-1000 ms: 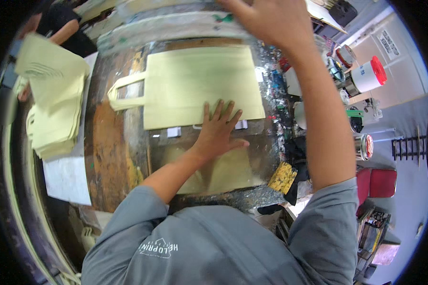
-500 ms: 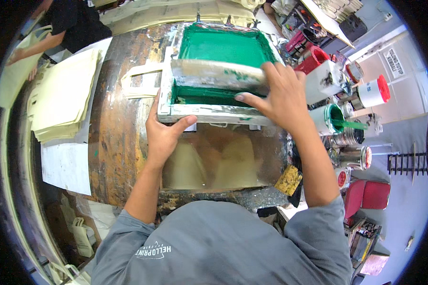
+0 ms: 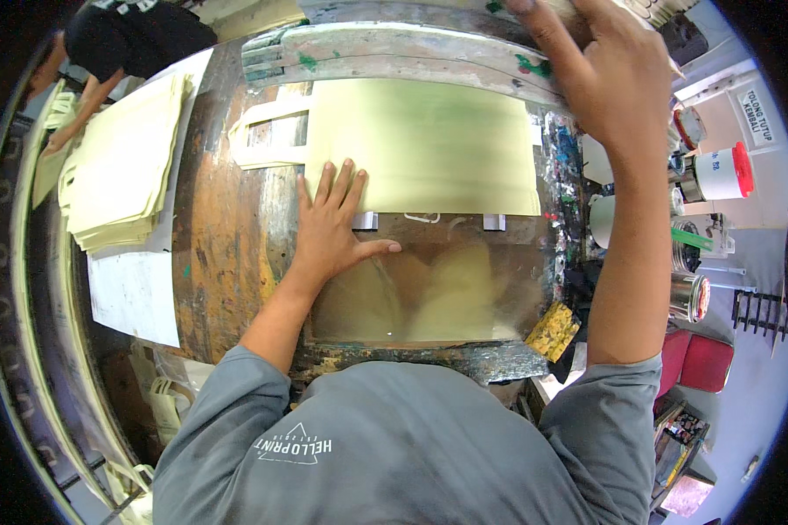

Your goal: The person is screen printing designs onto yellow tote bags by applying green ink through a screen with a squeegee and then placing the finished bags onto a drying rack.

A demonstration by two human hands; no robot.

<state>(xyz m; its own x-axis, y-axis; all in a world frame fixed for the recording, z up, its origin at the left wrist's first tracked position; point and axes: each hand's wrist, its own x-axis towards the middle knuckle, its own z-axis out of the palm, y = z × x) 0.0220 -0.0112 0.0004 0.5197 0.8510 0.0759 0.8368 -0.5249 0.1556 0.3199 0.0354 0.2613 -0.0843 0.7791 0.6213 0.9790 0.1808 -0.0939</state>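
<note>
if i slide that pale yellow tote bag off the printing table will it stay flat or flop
Probably flop: the tote bag looks like thin cloth lying flat, its handles limp. Likely light, since the left hand seems to hold it with only fingertips on its edge. It may drag on the paint-crusted table.

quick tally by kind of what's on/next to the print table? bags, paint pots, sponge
Flat cream tote bag under the left hand: 1
Stack of cream tote bags: 1
Yellow sponge: 1
Paint pots at right, clearly visible: 2, red-lidded white pot and open tin
Total: 5
</note>
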